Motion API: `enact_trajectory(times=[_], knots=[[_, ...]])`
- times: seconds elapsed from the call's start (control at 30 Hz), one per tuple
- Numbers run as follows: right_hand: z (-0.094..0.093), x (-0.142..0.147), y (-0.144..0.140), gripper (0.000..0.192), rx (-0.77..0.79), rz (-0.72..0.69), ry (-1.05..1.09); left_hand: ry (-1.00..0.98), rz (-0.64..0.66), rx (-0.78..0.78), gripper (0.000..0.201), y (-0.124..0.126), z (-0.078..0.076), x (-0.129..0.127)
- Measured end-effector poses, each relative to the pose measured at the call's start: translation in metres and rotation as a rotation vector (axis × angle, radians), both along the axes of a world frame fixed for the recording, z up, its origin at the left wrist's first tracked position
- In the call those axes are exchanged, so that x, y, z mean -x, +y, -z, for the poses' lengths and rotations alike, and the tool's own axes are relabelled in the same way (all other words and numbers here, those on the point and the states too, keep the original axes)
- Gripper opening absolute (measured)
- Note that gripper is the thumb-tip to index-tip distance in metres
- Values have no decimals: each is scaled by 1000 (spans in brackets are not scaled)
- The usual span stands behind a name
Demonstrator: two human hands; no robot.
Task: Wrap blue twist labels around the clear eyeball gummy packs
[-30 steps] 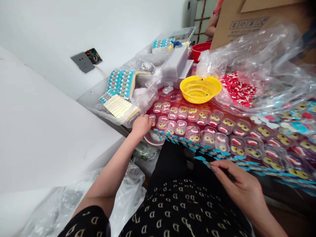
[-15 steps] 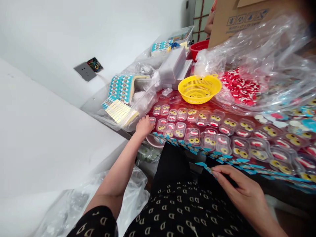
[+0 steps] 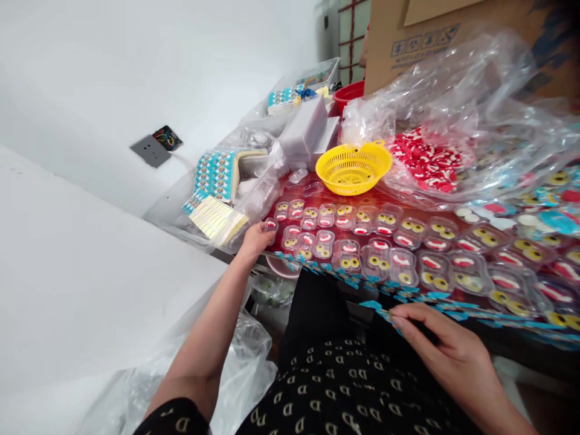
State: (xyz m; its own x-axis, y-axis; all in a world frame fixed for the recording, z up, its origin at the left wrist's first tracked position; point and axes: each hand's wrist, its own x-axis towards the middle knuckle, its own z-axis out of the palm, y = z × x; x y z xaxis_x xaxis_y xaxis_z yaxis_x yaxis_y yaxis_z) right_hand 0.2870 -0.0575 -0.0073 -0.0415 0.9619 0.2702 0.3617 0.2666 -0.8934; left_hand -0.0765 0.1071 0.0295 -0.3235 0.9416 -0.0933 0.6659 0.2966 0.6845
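Observation:
At the left end of the red table (image 3: pixel 299 188), my left hand (image 3: pixel 256 240) pinches a small clear plastic case (image 3: pixel 270 225) with a red-and-white mouth piece inside. My right hand (image 3: pixel 446 347), low in front of my lap, holds a blue printed sticker (image 3: pixel 372 305) between thumb and forefinger. Two rows of similar clear cases (image 3: pixel 348 255) run rightward along the table, with yellow eye pieces and red mouth pieces in them. Many blue stickers (image 3: pixel 410 292) hang along the table's front edge.
Behind the rows are a yellow basket (image 3: pixel 353 169), a plastic bag (image 3: pixel 480 78) around red-and-white pieces (image 3: pixel 428 158), and a cardboard box (image 3: pixel 385 36). Sticker sheets (image 3: pixel 215 175) lie at the left by the wall. A red basin (image 3: pixel 348 93) stands farther back.
My left hand has shifted slightly left and down, and the case in its fingers shows more clearly. My right hand stays nearly still with the sticker. The whole view has turned slightly.

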Motion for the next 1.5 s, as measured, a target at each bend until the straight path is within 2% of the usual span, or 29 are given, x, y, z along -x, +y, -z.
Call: enact_trajectory(times=[0.07,0.17,0.23,0.3,0.37,0.43,0.57,0.67,0.8,0.87,1.0,1.2,1.37,1.5], knots=[[-5,-3,4,15,59,18,49,-117,-4,-42,29,-7,-12,-3],[-17,-7,16,16,143,73,184,-324,47,-108,35,-24,-39,-19],[-29,-5,27,15,158,75,313,-641,177,-118,37,-37,-56,-39],[-44,1,39,12,136,52,449,-826,319,-54,35,-49,-64,-64],[-59,10,49,9,111,36,536,-972,416,20,32,-58,-62,-92],[-71,17,56,9,96,18,544,-1076,451,75,31,-64,-50,-119],[-78,21,66,12,115,-58,379,-1220,453,126,47,-71,-23,-163],[-74,18,72,16,179,-122,264,-1232,437,185,46,-75,-12,-180],[-67,12,79,22,261,-163,167,-1162,460,266,11,-78,-9,-185],[-66,11,82,21,272,-176,110,-1147,465,284,2,-79,-9,-184],[-67,10,85,21,296,-193,1,-1095,434,301,5,-80,-10,-185],[-71,14,87,22,296,-135,-116,-1151,420,275,8,-81,-16,-188],[-72,18,87,19,318,-99,-170,-1171,406,281,4,-83,-19,-188],[-71,21,87,18,292,-90,-170,-1168,374,299,8,-84,-19,-189]])
